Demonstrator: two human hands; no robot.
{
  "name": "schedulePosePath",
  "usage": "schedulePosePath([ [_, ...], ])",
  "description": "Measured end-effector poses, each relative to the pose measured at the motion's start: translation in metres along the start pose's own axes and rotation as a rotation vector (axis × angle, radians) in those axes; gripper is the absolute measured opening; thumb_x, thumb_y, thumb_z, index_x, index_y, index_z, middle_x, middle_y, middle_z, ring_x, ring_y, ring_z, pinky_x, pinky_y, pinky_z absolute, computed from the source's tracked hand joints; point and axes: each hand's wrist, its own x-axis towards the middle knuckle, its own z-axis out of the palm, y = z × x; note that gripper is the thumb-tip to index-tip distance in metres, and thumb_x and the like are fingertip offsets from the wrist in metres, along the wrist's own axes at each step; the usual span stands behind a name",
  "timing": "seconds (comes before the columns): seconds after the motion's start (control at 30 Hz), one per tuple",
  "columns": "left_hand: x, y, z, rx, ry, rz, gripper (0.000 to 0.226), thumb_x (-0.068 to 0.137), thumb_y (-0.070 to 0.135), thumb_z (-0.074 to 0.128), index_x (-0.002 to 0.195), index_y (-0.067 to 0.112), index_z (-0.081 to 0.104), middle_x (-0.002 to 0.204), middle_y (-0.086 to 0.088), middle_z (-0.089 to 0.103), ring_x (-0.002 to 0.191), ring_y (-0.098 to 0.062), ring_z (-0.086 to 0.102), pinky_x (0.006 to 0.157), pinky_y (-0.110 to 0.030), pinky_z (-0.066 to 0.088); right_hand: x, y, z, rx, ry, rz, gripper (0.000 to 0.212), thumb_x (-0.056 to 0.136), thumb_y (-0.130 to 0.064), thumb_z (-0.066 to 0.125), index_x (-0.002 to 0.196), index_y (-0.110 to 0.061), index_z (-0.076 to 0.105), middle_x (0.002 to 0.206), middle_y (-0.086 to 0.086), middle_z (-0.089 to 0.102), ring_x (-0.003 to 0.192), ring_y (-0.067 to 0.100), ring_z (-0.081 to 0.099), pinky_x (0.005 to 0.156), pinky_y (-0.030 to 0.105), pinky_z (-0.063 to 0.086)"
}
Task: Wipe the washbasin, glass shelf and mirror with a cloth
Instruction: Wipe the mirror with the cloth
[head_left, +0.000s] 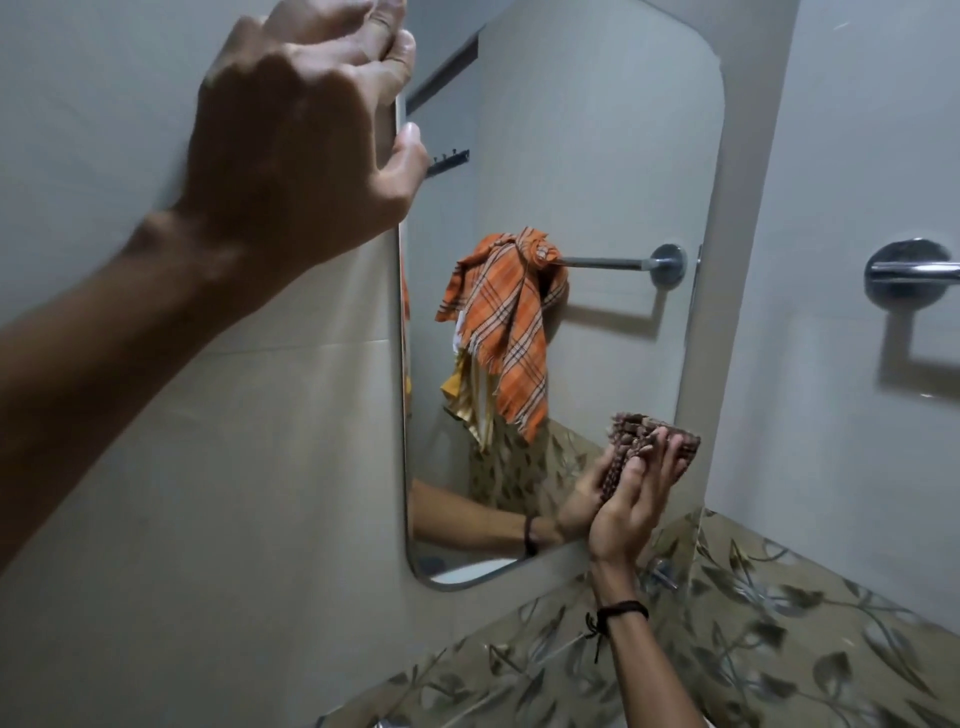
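Mirror (571, 208) wiping underway: left hand (291, 135) grips edge at 10 o'clock, right hand (631, 499) holds cloth (639, 436) against 5 o'clock corner; next, sweep upward.

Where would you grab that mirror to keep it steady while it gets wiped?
Probably its upper left edge, coming from the left. The mirror is a thin upright pane whose side edge stands proud of the wall, and the left hand curls round it there. That leaves its face free for the cloth in the right hand, low on the right.
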Motion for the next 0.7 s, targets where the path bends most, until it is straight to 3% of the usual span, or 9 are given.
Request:
schedulePosePath([
  [0.13, 0.001, -0.002, 0.0, 0.0, -0.001, 0.012, 0.06, 0.097, 0.042, 0.04, 0.143, 0.007, 0.055, 0.156, -0.004, 0.046, 0.145, -0.02, 0.039, 0.109, -0.045, 0.038, 0.005, 0.001, 0.002, 0.129, 0.117, 0.288, 0.067, 0.097, -0.053, 0.035, 0.153, -0.017, 0.039, 0.164, -0.003, 0.027, 0.152, 0.01, 0.021, 0.125, 0.038, 0.019],
  [0.27, 0.0, -0.002, 0.002, -0.011, 0.005, 0.016, 0.058, 0.097, 0.041, 0.041, 0.143, 0.008, 0.056, 0.156, -0.004, 0.046, 0.145, -0.021, 0.039, 0.107, -0.045, 0.037, -0.014, -0.012, 0.004, 0.069, 0.161, 0.475, 0.049, 0.107, -0.041, 0.038, 0.153, -0.023, 0.04, 0.161, -0.007, 0.031, 0.139, 0.004, 0.035, 0.113, 0.022, 0.027],
  [0.43, -0.001, -0.001, 0.002, -0.018, 0.028, 0.015, 0.056, 0.096, 0.038, 0.043, 0.14, 0.006, 0.058, 0.154, -0.006, 0.048, 0.145, -0.022, 0.04, 0.103, -0.045, 0.04, -0.049, -0.021, -0.001, -0.012, 0.082, 0.449, 0.055, 0.106, -0.043, 0.039, 0.155, -0.018, 0.035, 0.166, 0.0, 0.022, 0.152, 0.017, 0.024, 0.121, 0.03, 0.025],
  [0.57, -0.001, 0.0, 0.002, -0.02, 0.036, 0.028, 0.055, 0.097, 0.037, 0.044, 0.139, 0.004, 0.059, 0.153, -0.008, 0.049, 0.144, -0.024, 0.041, 0.1, -0.046, 0.042, -0.073, -0.03, -0.006, -0.062, 0.04, 0.446, 0.075, 0.092, -0.068, 0.041, 0.154, -0.027, 0.037, 0.159, 0.007, 0.039, 0.143, 0.027, 0.042, 0.113, 0.045, 0.041],
  [0.7, -0.002, 0.0, 0.002, -0.005, 0.027, 0.041, 0.055, 0.098, 0.035, 0.043, 0.14, 0.002, 0.057, 0.153, -0.011, 0.048, 0.144, -0.026, 0.042, 0.098, -0.048, 0.043, -0.087, -0.05, -0.009, -0.111, 0.004, 0.443, 0.057, 0.099, -0.048, 0.053, 0.149, -0.021, 0.046, 0.143, 0.012, 0.057, 0.128, 0.028, 0.058, 0.101, 0.038, 0.05],
])
